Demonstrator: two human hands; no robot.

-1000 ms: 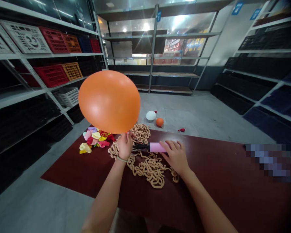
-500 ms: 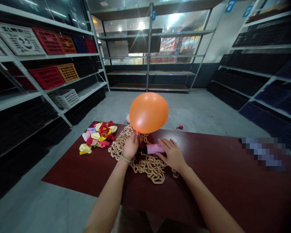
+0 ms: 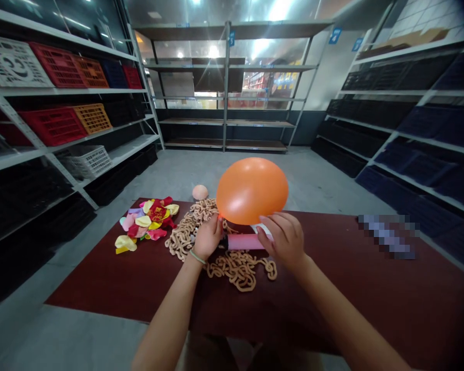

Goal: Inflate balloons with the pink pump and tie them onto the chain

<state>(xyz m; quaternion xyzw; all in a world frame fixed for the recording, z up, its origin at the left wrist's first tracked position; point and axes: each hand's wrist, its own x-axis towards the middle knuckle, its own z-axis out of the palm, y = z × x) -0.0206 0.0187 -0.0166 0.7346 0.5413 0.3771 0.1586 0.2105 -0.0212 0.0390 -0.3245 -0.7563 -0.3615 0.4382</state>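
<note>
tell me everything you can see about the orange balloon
The orange balloon is inflated into a plump, slightly oval shape, with smooth, glossy skin that looks like latex. It is held up above the dark red table top, its lower left end gripped in the left hand, which hides the neck. The right hand is at its lower right, close to or touching its underside.

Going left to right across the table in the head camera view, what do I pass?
Pile of deflated balloons → left hand → pink hand pump → right hand
</note>
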